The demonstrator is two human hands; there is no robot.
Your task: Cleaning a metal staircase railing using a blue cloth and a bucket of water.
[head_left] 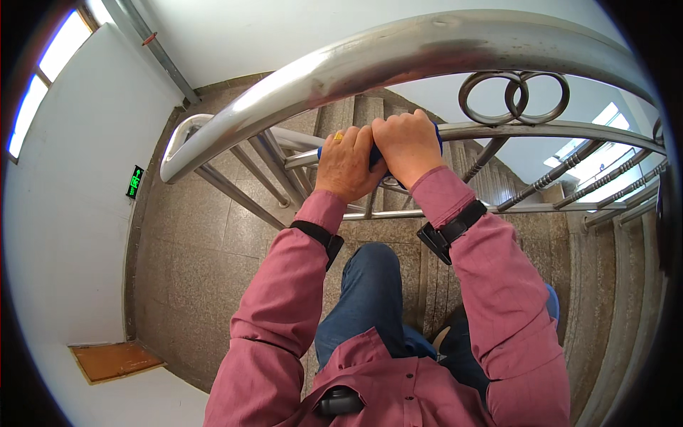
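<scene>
Both my hands press a blue cloth (375,153) onto a thin steel rail (498,129) of a stair banister. My left hand (347,165), with a ring on one finger, is closed over the cloth's left part. My right hand (407,146) grips it right beside, knuckles up, touching the left hand. Only small bits of blue show between and beside the fingers. Black straps sit on both wrists over pink sleeves. The thick top handrail (398,53) arches above my hands.
Slanted steel balusters (242,188) and two ring ornaments (514,96) fill the banister. Below lies a grey tiled landing (192,263), with stairs (605,299) at the right. A white wall (71,213) with a green exit sign (134,181) stands at the left.
</scene>
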